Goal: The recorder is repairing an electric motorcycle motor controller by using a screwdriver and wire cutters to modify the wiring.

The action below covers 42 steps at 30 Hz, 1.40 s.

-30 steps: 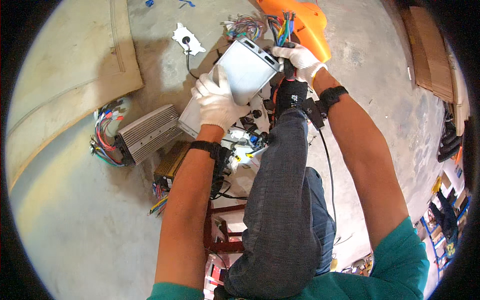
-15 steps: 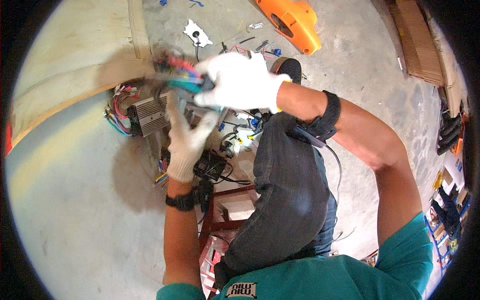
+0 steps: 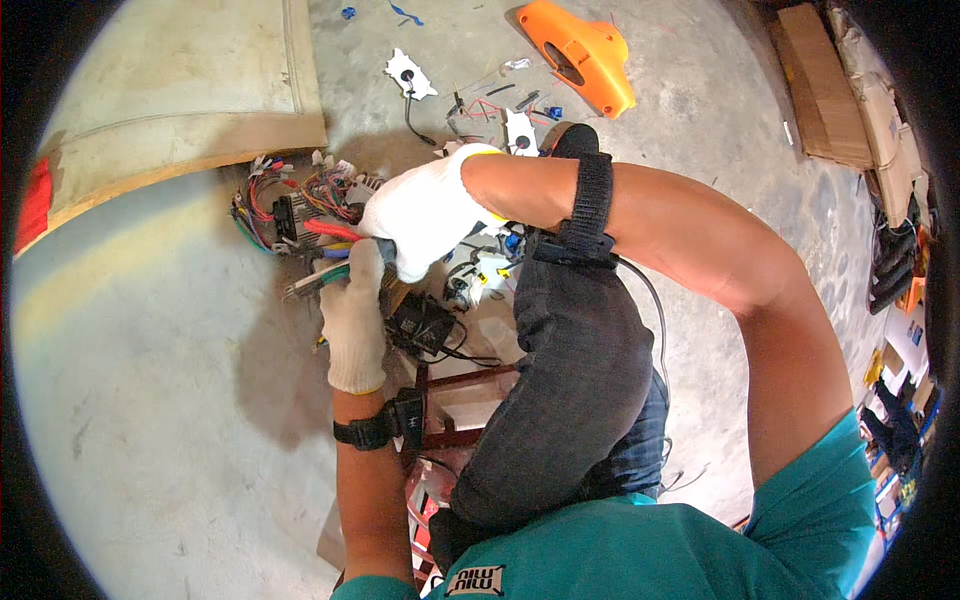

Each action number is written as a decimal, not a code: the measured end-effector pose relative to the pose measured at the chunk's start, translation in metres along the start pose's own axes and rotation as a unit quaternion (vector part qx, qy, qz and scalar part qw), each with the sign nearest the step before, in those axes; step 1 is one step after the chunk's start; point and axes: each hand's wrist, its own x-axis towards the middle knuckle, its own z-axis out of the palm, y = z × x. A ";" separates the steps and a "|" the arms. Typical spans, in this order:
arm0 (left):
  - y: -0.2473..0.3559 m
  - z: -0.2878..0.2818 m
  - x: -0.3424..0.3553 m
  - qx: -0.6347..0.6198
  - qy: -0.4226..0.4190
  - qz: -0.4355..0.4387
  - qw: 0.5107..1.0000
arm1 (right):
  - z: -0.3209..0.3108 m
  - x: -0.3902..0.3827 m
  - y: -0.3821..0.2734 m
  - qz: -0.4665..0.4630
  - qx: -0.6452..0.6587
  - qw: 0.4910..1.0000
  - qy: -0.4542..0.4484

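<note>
Both my hands wear white knit gloves and meet over the left edge of the workbench. My right hand [image 3: 425, 210] is closed around a bundle of thick coloured wires [image 3: 332, 230], red and blue ones showing at its left side. Just below, my left hand [image 3: 352, 325] pinches the same bundle near a green wire, its fingers touching the right glove. A flat greyish metal edge [image 3: 305, 285] sticks out left of the fingers; what it belongs to is hidden. Beyond the hands lies a dark finned controller box [image 3: 288, 215] with thin coloured leads.
A wooden board [image 3: 180, 80] lies at the far left. Black adapters [image 3: 422, 325] and tangled cables sit right of my left wrist. On the concrete floor are an orange plastic shell [image 3: 580, 55], white plates with cables [image 3: 408, 75] and wire scraps. Cardboard [image 3: 825, 90] leans at the right.
My right hand has come down and nearer with the wire bundle. My left hand, spread before, has closed on the bundle. The view has shifted slightly.
</note>
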 end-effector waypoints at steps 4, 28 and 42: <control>-0.016 -0.003 0.004 -0.003 0.021 0.016 1.000 | -0.003 0.006 0.001 -0.024 -0.046 0.999 0.007; -0.044 0.036 0.008 -0.114 0.071 0.081 0.988 | -0.035 -0.127 0.036 -0.034 -0.010 0.978 0.208; -0.030 -0.038 0.050 -0.068 -0.042 0.062 0.995 | 0.061 -0.293 0.052 0.315 0.191 0.841 0.396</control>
